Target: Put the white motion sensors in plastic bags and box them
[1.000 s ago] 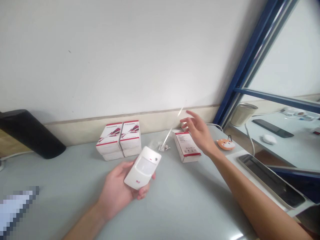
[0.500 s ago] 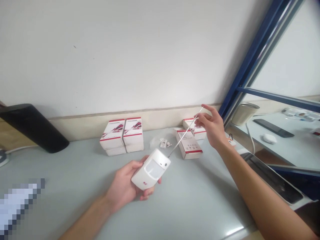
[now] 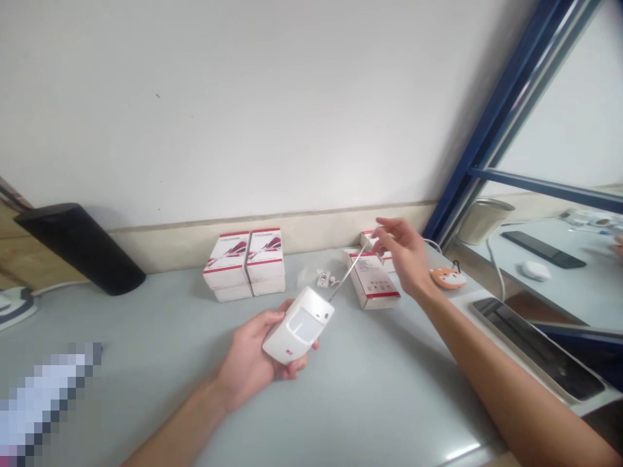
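My left hand point(image 3: 250, 353) cradles a white PIR motion sensor point(image 3: 299, 327), its lens facing up. A thin straight wire antenna point(image 3: 353, 266) runs from the sensor's top end toward my right hand point(image 3: 403, 256). The tip of the wire reaches the thumb side of that hand, whose fingers are slightly spread, and I cannot tell whether they grip it. Just below my right hand lies a white and red product box point(image 3: 374, 279), with another box point(image 3: 374, 241) partly hidden behind it. Small white parts point(image 3: 324, 279) lie on the table between the boxes.
Stacked white and red boxes point(image 3: 243, 259) stand against the wall on the grey table point(image 3: 384, 383). To the right are a fox-shaped orange keyring point(image 3: 446, 277) and a dark tablet point(image 3: 535, 347). A blue metal frame point(image 3: 501, 123) rises beyond. A black cylindrical object point(image 3: 80, 246) lies at left.
My right hand has come in from the right and now sits lower, with its fingers more spread than half a second ago. The sensor stays in my left hand. The view has drifted slightly.
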`<state>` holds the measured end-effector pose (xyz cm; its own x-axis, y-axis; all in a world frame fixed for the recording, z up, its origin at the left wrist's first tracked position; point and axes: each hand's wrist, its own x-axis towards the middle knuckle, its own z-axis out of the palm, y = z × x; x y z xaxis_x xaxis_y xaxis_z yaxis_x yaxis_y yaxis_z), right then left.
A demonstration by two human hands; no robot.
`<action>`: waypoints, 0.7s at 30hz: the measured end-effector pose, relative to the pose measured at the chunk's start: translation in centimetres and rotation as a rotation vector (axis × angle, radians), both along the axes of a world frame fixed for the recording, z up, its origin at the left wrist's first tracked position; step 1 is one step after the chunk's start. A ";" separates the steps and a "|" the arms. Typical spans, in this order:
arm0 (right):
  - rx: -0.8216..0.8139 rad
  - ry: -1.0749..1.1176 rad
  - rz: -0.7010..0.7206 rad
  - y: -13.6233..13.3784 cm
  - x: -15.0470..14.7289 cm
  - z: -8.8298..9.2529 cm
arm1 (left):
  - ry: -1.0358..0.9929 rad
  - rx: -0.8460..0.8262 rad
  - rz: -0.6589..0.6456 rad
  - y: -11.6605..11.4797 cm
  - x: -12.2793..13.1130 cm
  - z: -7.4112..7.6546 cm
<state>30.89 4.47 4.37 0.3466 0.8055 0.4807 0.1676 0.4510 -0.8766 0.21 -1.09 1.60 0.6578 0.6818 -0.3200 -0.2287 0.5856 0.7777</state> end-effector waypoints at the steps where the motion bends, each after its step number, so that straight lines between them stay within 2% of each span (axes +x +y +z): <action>1: -0.014 -0.030 0.030 -0.2 -0.8 -0.1 | -0.011 -0.003 0.020 0.0 0.0 0.0; 7: -0.140 -0.275 0.174 -2.2 -5.0 -1.6 | -0.052 -0.015 0.163 0.1 0.2 -0.1; 10: -0.075 -0.397 0.277 -3.2 -6.5 -1.9 | -0.078 0.017 0.197 0.0 0.2 -0.3; 14: 0.032 -0.551 0.367 -4.2 -6.9 -1.3 | -0.108 0.045 0.209 -0.1 0.2 -0.4; 17: 0.080 -0.760 0.285 -4.0 -6.1 -1.1 | -0.121 0.025 0.242 -0.2 0.3 0.0; 21: 0.119 -1.094 -0.038 -2.4 -5.9 -2.4 | -0.158 0.012 0.397 -0.1 0.4 1.2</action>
<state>25.03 2.05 2.02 -0.2902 0.7313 0.6173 0.8428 0.5008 -0.1971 0.62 -1.17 2.77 0.3836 0.8952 -0.2267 -0.5518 0.4191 0.7210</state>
